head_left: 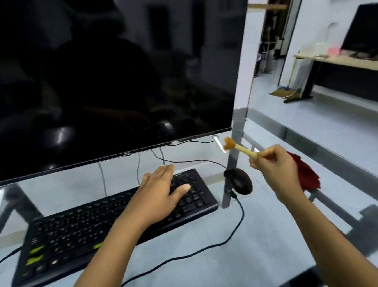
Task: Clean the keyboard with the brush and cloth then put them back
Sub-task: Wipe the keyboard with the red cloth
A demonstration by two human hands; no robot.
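My left hand (162,191) lies flat on the right end of the black keyboard (88,232), just left of the frame's centre. Its fingers are straight and relaxed over the number keys, with the thumb spread out to the right across them. It presses on the keys and grips nothing.

My right hand (275,170) is raised in the air right of centre, its fingers curled and pinching the pale handle of the brush (241,148). The brush slants up and to the left from my fingertips. Its brown bristle head is the highest part, clear of the table and above the mouse (240,181).

The red cloth (307,176) lies on the glass table (216,255) behind my right hand and is partly hidden by my wrist. I cannot tell how it is folded.

The keyboard runs slantwise from the lower left up toward the centre, with a few yellow-green marks near its lower left end. The black mouse sits just right of the keyboard's upper end, apart from it. Its cable (241,228) loops down across the glass toward the bottom of the frame. A dark monitor (99,71) fills the upper left. At the upper right stands another desk (345,61) with a dark screen on it.
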